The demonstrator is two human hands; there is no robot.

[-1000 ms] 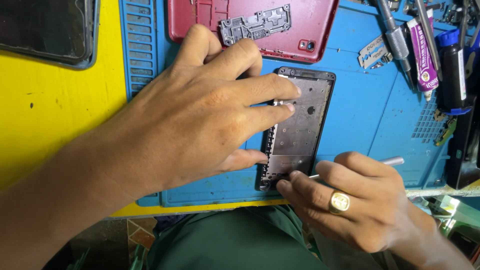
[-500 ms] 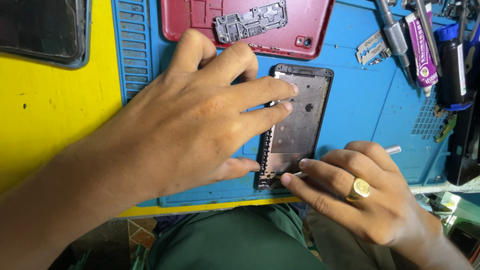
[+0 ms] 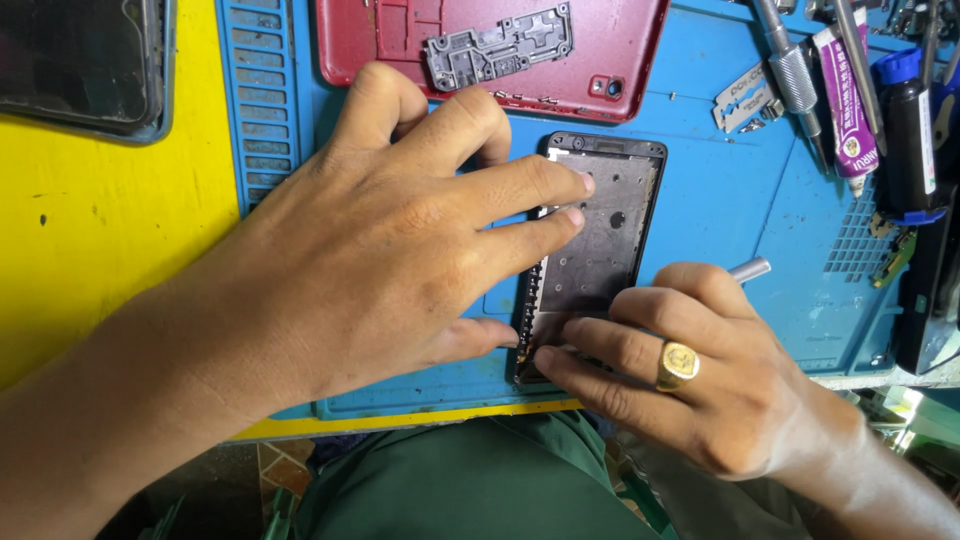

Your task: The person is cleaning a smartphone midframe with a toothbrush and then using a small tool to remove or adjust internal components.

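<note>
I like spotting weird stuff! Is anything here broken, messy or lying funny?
Yes: a bare razor blade lies loose on the blue mat, tilted among the tools. The phone frame under the left hand and right hand is stripped, and the red back cover lies open.
</note>
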